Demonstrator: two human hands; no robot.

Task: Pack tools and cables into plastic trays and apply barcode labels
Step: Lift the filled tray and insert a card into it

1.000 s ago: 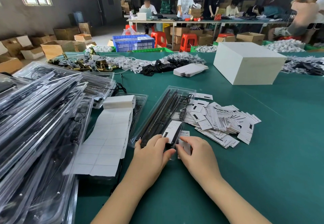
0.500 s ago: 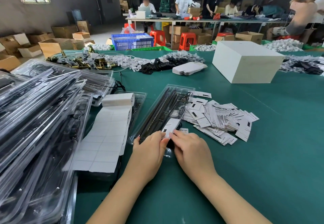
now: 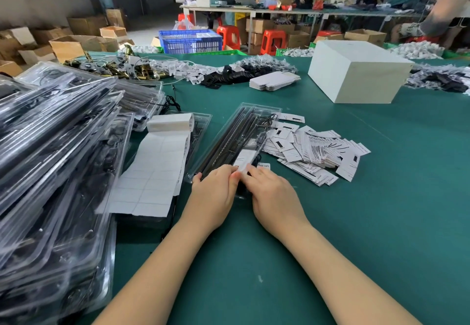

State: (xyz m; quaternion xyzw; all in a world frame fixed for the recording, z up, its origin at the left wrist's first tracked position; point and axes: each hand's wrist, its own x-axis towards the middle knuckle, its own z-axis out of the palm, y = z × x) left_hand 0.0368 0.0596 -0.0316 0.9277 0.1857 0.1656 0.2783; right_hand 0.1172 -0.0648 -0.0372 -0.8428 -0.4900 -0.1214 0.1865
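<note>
1. While both palms press down, the left hand (image 3: 212,196) and right hand (image 3: 273,197) meet at the near end of a long clear plastic tray (image 3: 235,141) holding dark rods and cable; fingertips pinch a small white label (image 3: 244,159) there.
2. Just right of the right hand lies a loose heap of white barcode cards (image 3: 315,153).
3. Left of the left hand, a white strip of label backing (image 3: 155,172) unrolls over another tray; beyond it rises a stack of filled clear trays (image 3: 50,159).
4. Everything rests on a green felt-like tabletop (image 3: 381,210).
5. Far ahead stand a white rectangular box (image 3: 356,75), a blue plastic crate (image 3: 190,42), cardboard cartons and workers at a long table (image 3: 305,11).
</note>
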